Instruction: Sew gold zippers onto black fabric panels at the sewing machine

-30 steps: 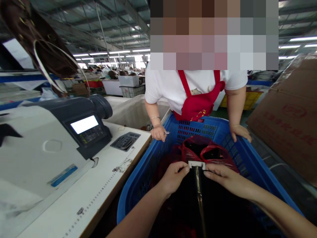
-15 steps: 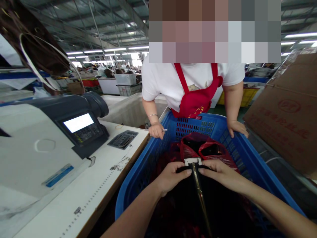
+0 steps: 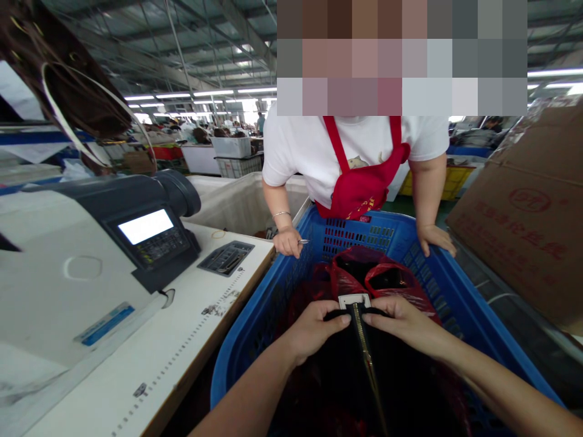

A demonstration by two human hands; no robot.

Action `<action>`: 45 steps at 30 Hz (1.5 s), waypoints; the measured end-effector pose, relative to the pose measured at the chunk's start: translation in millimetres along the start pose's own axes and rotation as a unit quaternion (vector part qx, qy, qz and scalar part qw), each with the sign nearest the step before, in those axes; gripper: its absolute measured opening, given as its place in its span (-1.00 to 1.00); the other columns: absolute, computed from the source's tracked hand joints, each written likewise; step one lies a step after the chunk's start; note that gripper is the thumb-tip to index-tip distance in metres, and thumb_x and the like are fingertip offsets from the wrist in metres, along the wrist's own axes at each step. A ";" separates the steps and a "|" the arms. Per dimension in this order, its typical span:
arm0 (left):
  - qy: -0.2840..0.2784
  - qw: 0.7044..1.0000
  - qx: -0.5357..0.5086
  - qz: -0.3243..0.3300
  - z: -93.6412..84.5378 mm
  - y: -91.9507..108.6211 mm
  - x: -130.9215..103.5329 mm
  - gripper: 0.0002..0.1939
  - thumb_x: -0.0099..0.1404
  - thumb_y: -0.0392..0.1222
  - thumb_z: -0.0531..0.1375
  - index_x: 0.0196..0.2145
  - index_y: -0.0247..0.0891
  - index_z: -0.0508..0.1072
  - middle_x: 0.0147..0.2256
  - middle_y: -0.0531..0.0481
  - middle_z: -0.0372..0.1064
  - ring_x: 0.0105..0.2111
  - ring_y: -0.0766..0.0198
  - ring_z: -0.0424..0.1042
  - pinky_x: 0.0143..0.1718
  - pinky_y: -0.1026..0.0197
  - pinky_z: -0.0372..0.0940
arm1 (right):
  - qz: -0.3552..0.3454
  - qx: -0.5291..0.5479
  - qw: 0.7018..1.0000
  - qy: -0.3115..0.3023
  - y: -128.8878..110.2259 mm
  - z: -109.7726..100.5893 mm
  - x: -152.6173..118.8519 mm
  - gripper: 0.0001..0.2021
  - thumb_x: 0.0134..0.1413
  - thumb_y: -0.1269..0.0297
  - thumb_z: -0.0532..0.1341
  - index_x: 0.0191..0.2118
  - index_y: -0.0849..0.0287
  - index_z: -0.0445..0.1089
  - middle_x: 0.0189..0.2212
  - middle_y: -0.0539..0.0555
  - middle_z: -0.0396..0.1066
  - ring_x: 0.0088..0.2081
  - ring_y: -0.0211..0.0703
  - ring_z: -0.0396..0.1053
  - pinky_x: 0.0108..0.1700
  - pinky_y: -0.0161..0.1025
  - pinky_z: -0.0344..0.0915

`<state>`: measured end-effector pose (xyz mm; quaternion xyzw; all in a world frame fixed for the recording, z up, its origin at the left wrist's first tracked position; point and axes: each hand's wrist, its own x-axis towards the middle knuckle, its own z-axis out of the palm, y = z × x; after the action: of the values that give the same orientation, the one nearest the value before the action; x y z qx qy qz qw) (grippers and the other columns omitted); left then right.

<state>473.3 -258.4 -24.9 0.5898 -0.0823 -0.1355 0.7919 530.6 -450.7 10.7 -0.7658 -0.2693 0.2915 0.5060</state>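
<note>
A black fabric piece [image 3: 337,370] with a gold metal zipper [image 3: 363,340] down its middle is held over the blue basket. A pale tab [image 3: 354,300] sits at the zipper's far end. My left hand [image 3: 316,328] pinches the fabric just left of the zipper, thumb on top. On the other side, my right hand [image 3: 398,318] pinches it the same way, close to the tab. Red plastic bags [image 3: 410,285] with dark contents lie in the basket beyond my hands. The near end of the fabric is too dark to make out.
Across the blue basket [image 3: 241,328] a person in a red apron [image 3: 359,188] leans with both hands on its rim, a small metal item in one. At left stands a sewing machine [image 3: 68,261] on a white table [image 3: 182,340]. A large cardboard box [image 3: 523,206] is at right.
The view has shifted very slightly. Both my hands keep their pinch on the black fabric, and the person opposite stays in nearly the same pose.
</note>
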 end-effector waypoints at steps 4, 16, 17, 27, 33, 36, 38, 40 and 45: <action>0.008 1.000 0.008 0.006 0.7 2.4 -0.6 -0.55 0.07 -0.01 0.29 -0.16 -0.39 0.47 -0.23 -0.14 0.47 -0.17 0.08 0.39 -0.03 0.09 0.16 | 0.003 -0.008 1.000 0.010 0.2 0.9 0.9 -0.68 0.00 0.05 0.20 -0.36 0.25 0.47 -0.46 -0.01 0.44 -0.43 -0.21 0.31 -0.32 -0.27 0.22; 0.027 0.999 0.008 -0.022 3.1 4.8 -1.0 -0.61 0.02 -0.10 0.31 -0.19 -0.33 0.51 -0.28 -0.08 0.49 -0.26 0.17 0.41 -0.08 0.15 0.16 | 0.013 -0.008 1.000 0.003 1.8 2.8 1.6 -0.65 -0.02 0.02 0.21 -0.37 0.27 0.47 -0.48 0.00 0.43 -0.46 -0.22 0.29 -0.34 -0.26 0.22; 0.026 0.999 0.006 -0.026 2.5 4.9 -1.4 -0.62 0.03 -0.09 0.31 -0.20 -0.33 0.51 -0.29 -0.07 0.50 -0.28 0.19 0.41 -0.10 0.17 0.16 | 0.015 -0.002 1.000 -0.001 1.2 2.8 1.1 -0.65 -0.01 0.02 0.20 -0.37 0.27 0.47 -0.47 0.01 0.43 -0.45 -0.21 0.30 -0.33 -0.26 0.22; 0.014 0.999 -0.008 -0.044 0.6 5.0 -1.5 -0.59 0.01 -0.01 0.31 -0.23 -0.33 0.52 -0.38 -0.05 0.48 -0.39 0.24 0.39 -0.21 0.20 0.19 | 0.012 0.004 1.000 -0.002 -2.2 1.4 0.2 -0.65 -0.01 0.03 0.21 -0.32 0.27 0.48 -0.44 0.01 0.45 -0.41 -0.19 0.33 -0.29 -0.25 0.23; 0.019 0.999 -0.009 -0.046 1.9 5.7 -2.6 -0.59 -0.01 0.00 0.31 -0.25 -0.34 0.52 -0.38 -0.05 0.48 -0.39 0.23 0.39 -0.23 0.19 0.19 | 0.018 0.004 1.000 -0.004 -2.9 1.1 -0.7 -0.63 -0.03 0.00 0.21 -0.31 0.26 0.48 -0.40 0.04 0.46 -0.37 -0.13 0.36 -0.28 -0.20 0.28; 0.022 0.999 -0.003 -0.045 1.1 5.8 -2.6 -0.60 -0.01 -0.01 0.31 -0.26 -0.34 0.52 -0.38 -0.04 0.47 -0.40 0.25 0.37 -0.23 0.20 0.18 | 0.025 0.000 1.000 -0.004 -4.7 0.0 -1.8 -0.63 -0.04 0.00 0.21 -0.35 0.25 0.49 -0.47 0.02 0.43 -0.38 -0.13 0.35 -0.26 -0.18 0.28; 0.023 0.999 0.000 -0.043 0.6 5.7 -2.3 -0.61 -0.01 -0.01 0.31 -0.27 -0.34 0.52 -0.39 -0.03 0.47 -0.40 0.25 0.37 -0.23 0.20 0.17 | 0.030 -0.004 1.000 0.001 -5.7 -1.1 -2.5 -0.65 -0.05 0.00 0.21 -0.38 0.25 0.49 -0.50 0.01 0.42 -0.38 -0.13 0.35 -0.25 -0.18 0.28; 0.023 0.999 0.001 -0.042 0.3 5.5 -2.1 -0.61 -0.01 -0.01 0.31 -0.28 -0.35 0.52 -0.40 -0.03 0.47 -0.40 0.25 0.37 -0.22 0.20 0.17 | 0.037 -0.009 0.999 0.009 -5.9 -2.2 -3.5 -0.66 -0.07 0.02 0.22 -0.39 0.24 0.49 -0.50 0.02 0.42 -0.38 -0.12 0.35 -0.25 -0.18 0.28; 0.019 0.999 -0.002 -0.042 0.6 5.2 -2.5 -0.59 0.00 -0.01 0.32 -0.23 -0.34 0.52 -0.37 -0.04 0.47 -0.36 0.23 0.38 -0.17 0.18 0.16 | 0.058 -0.025 0.995 0.074 -0.7 -5.3 -7.8 -0.71 -0.14 0.10 0.21 -0.34 0.18 0.50 -0.39 0.05 0.45 -0.25 0.01 0.35 -0.15 -0.10 0.25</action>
<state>471.3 -256.8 -19.6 0.5935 -0.0424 -0.1578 0.7881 529.0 -459.3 14.5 -0.8121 -0.1935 0.2558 0.4874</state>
